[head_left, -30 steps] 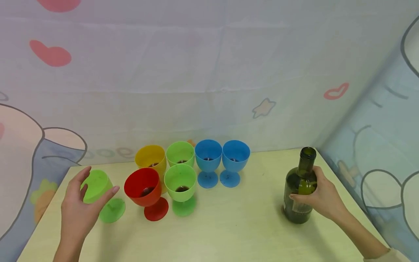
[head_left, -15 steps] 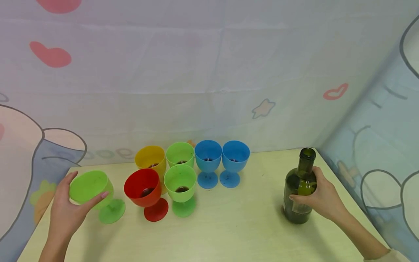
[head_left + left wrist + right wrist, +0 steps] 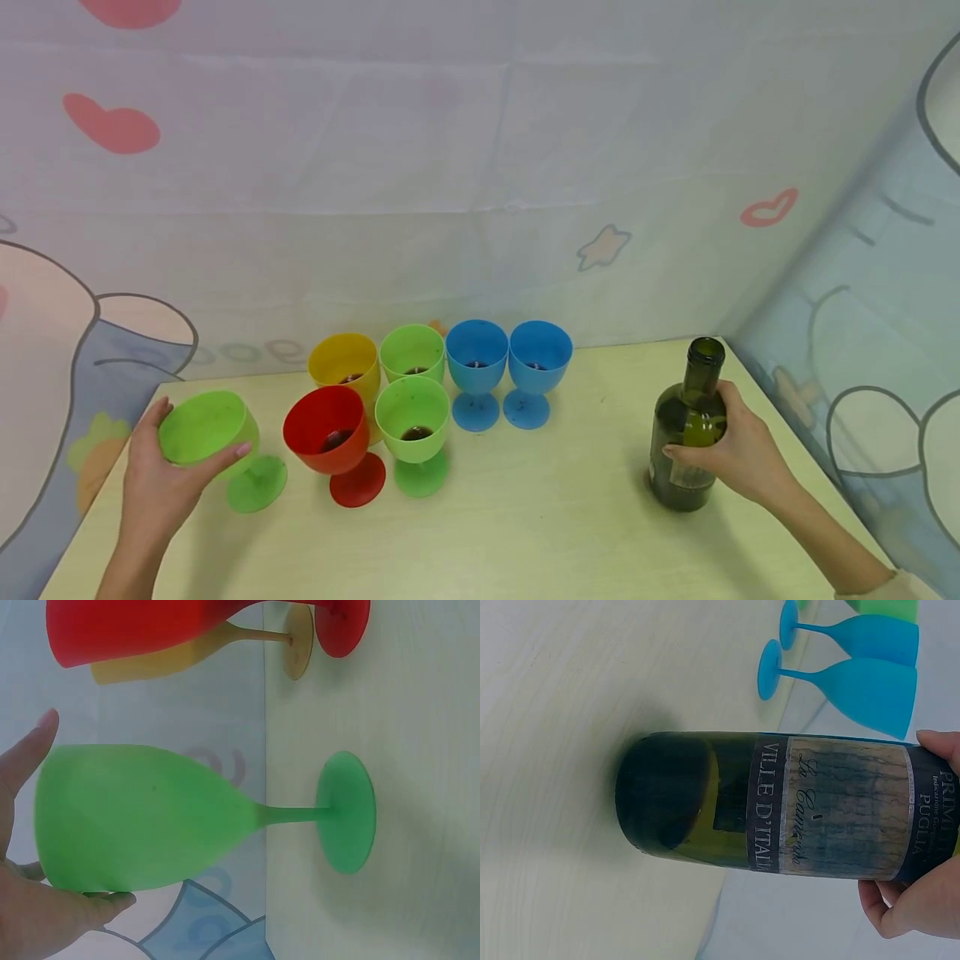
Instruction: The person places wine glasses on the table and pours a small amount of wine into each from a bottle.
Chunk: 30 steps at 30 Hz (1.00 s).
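Observation:
At the table's left, my left hand (image 3: 161,479) curves round the bowl of a light green goblet (image 3: 212,427), thumb on the near right side and fingers on the left. In the left wrist view this goblet (image 3: 142,814) stands on its round foot, fingertips at the bowl's lower edge in that view and the thumb close by the opposite side. My right hand (image 3: 738,450) grips a dark green wine bottle (image 3: 678,467) below its neck, on the right of the table. The bottle (image 3: 840,806) is upright and uncorked, with dark liquid low inside and a label facing the right wrist camera.
A red goblet (image 3: 327,429) stands right of the held one. Behind and beside it are a yellow goblet (image 3: 352,362), two more green goblets (image 3: 412,417) and two blue goblets (image 3: 477,358), with dark liquid inside. A printed cloth (image 3: 420,167) hangs behind the table (image 3: 525,533).
My left hand has moved left and lowered from in front of the green goblet to around its bowl, then shifted slightly right. The right hand and bottle have stayed put.

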Each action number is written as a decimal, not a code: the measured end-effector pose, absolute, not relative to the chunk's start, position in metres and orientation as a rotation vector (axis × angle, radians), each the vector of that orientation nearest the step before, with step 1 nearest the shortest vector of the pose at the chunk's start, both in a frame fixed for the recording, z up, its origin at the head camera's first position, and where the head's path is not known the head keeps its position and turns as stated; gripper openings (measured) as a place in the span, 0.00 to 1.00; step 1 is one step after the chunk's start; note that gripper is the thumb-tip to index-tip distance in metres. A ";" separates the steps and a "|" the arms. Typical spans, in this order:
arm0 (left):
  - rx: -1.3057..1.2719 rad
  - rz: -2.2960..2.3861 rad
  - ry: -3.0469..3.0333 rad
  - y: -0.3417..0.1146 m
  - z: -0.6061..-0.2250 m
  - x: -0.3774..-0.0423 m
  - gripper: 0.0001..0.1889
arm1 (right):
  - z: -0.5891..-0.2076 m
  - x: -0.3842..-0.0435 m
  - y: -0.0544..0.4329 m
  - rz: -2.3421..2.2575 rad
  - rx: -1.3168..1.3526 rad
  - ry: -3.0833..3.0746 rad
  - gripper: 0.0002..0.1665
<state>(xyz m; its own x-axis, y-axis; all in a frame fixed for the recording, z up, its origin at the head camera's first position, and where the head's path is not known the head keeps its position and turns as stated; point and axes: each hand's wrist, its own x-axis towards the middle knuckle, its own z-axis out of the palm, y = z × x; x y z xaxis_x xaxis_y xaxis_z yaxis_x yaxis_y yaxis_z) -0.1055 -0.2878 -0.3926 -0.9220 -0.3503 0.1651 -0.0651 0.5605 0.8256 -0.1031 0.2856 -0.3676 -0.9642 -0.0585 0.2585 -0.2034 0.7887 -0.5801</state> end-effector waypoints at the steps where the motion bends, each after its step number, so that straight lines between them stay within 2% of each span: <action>1: 0.353 -1.299 -2.477 -0.287 -0.393 -0.106 0.57 | -0.367 -0.103 0.286 0.928 0.204 -2.752 0.50; 16: 0.482 -1.321 -2.433 -0.279 -0.395 -0.104 0.55 | -0.368 -0.103 0.286 0.906 0.205 -2.754 0.50; 23: 0.441 -1.359 -2.469 -0.269 -0.391 -0.092 0.56 | -0.369 -0.103 0.285 0.909 0.209 -2.757 0.51; 30: 0.503 -1.375 -2.518 -0.260 -0.382 -0.075 0.56 | -0.369 -0.103 0.284 0.914 0.218 -2.746 0.51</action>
<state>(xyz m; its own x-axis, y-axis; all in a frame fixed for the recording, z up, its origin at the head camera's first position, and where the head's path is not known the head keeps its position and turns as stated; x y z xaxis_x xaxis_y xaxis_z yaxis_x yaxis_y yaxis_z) -0.0753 -0.2601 -0.3816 -0.9150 -0.4019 0.0356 -0.1873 0.5013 0.8447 -0.1033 0.2837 -0.3688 -0.9605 -0.0655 0.2706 -0.2146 0.7934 -0.5696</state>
